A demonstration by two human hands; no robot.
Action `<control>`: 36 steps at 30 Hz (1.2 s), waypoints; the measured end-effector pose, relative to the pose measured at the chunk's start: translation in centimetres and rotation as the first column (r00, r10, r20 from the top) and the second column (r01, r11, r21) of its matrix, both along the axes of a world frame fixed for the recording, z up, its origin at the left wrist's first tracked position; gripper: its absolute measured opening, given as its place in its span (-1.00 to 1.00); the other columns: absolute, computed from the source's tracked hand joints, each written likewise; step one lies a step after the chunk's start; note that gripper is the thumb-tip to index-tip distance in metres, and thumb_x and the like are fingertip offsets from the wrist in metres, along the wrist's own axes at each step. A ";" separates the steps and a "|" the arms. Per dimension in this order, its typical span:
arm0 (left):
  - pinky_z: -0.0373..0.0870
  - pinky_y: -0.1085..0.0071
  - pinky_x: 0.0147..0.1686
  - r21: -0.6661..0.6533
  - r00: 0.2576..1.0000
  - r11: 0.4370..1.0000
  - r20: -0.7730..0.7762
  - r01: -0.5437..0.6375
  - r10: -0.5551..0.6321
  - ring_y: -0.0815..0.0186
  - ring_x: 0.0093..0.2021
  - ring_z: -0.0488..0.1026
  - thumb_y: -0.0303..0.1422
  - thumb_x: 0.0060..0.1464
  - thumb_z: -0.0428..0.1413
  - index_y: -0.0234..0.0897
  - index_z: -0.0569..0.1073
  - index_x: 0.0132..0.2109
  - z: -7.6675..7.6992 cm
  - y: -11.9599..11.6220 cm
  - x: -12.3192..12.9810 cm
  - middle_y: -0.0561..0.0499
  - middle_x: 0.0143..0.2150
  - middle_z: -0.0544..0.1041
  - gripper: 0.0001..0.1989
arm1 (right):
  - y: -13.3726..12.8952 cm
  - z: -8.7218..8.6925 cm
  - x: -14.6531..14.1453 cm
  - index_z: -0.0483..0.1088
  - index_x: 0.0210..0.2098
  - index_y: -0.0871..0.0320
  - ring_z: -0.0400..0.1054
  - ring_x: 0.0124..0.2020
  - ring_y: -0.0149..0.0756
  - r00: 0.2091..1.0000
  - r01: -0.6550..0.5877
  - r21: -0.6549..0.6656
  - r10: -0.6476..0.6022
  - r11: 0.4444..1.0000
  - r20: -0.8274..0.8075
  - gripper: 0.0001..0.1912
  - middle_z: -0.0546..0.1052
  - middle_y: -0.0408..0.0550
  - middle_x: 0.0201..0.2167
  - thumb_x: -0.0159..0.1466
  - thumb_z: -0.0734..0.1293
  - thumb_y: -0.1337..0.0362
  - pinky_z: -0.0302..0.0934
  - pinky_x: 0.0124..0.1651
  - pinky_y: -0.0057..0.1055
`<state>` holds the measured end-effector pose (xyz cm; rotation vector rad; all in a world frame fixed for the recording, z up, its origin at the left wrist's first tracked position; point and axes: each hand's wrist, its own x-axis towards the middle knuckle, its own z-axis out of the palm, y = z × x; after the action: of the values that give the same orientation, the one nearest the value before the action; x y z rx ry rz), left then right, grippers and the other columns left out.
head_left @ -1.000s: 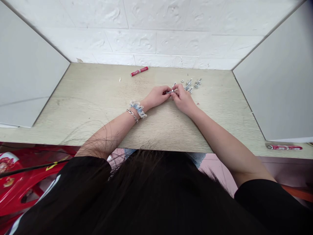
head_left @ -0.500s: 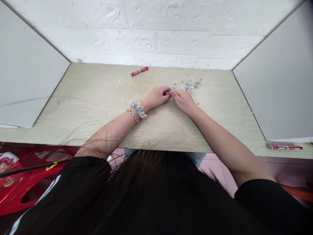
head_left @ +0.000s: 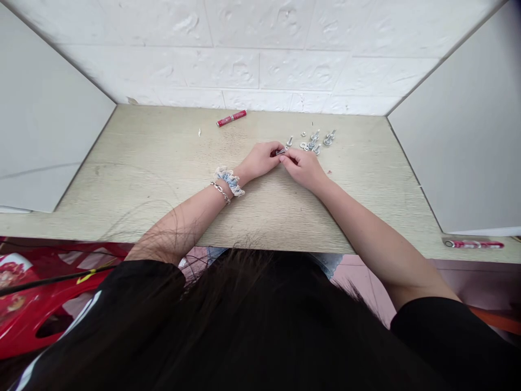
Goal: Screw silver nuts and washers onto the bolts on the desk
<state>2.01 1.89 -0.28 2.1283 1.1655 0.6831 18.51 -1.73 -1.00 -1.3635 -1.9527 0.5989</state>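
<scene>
Fingertips of both hands meet around a small silver bolt (head_left: 280, 152) above the table. My left hand (head_left: 261, 160), closed, pinches it from the left, its fingers partly covering the metal. From the right, my right hand (head_left: 303, 167) is closed on the other end, thumb and forefinger together; a small nut-like piece seems to show at those fingertips, too small to be sure. Just behind the fingers a single bolt (head_left: 289, 141) stands on the table. Several bolts with washers and nuts (head_left: 312, 144) are clustered behind my right hand, near a loose nut (head_left: 303, 134).
On the wooden table (head_left: 163, 163), a red marker-like tube (head_left: 232, 118) lies toward the back wall, with a white scrap (head_left: 199, 132) nearby. Another red tube (head_left: 473, 244) is at the front right. Grey panels (head_left: 464, 125) flank both sides. A red plastic item (head_left: 24, 320) sits below left.
My right fingertips have shifted slightly left and down around the bolt, showing more metal between the hands. My left hand stays almost in place.
</scene>
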 end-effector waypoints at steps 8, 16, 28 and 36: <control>0.27 0.37 -0.18 -0.008 1.000 1.000 0.007 0.001 -0.001 0.34 -0.29 0.35 -0.48 0.08 0.06 -0.32 0.47 -0.33 0.3 -0.2 0.1 0.04 -0.33 0.51 -0.91 | -0.1 -0.5 0.0 0.34 -0.23 0.07 0.16 -0.47 -0.32 0.998 0.018 -0.007 -0.018 1.000 -0.067 -0.91 0.31 -0.22 -0.55 0.27 0.26 0.23 0.17 -0.22 -0.29; 0.23 0.37 -0.23 -0.013 0.999 0.999 0.016 -0.034 0.035 0.35 -0.33 0.29 -0.51 0.11 0.07 -0.28 0.36 -0.40 0.4 -0.3 0.2 0.07 -0.40 0.41 -0.88 | 0.1 -0.9 0.1 0.38 -0.04 0.06 0.26 -0.42 -0.27 0.996 0.029 -0.002 -0.029 1.000 -0.083 -0.75 0.40 -0.19 -0.49 0.29 0.26 0.25 0.22 -0.17 -0.26; 0.27 0.38 -0.19 -0.031 0.999 0.998 0.028 -0.045 0.046 0.35 -0.31 0.35 -0.47 0.16 0.10 -0.33 0.51 -0.31 0.4 -0.3 0.4 0.04 -0.36 0.49 -0.89 | 0.4 -0.8 0.2 0.34 -0.08 0.05 0.31 -0.38 -0.24 0.994 0.073 -0.016 -0.074 0.997 -0.080 -0.81 0.43 -0.17 -0.46 0.32 0.22 0.30 0.25 -0.12 -0.24; 0.29 0.40 -0.19 -0.008 1.000 1.000 0.023 -0.018 0.018 0.35 -0.31 0.37 -0.45 0.19 0.08 -0.32 0.56 -0.26 0.2 -0.4 0.3 0.04 -0.35 0.53 -0.85 | 0.7 -0.9 0.6 0.31 -0.22 0.04 0.24 -0.45 -0.26 0.991 0.122 -0.047 -0.124 0.991 -0.045 -0.82 0.28 -0.22 -0.58 0.38 0.28 0.08 0.18 -0.24 -0.27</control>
<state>2.32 1.53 -0.06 2.1003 1.1749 0.7085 19.11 -1.00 -1.90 -1.4714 -1.8118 0.6133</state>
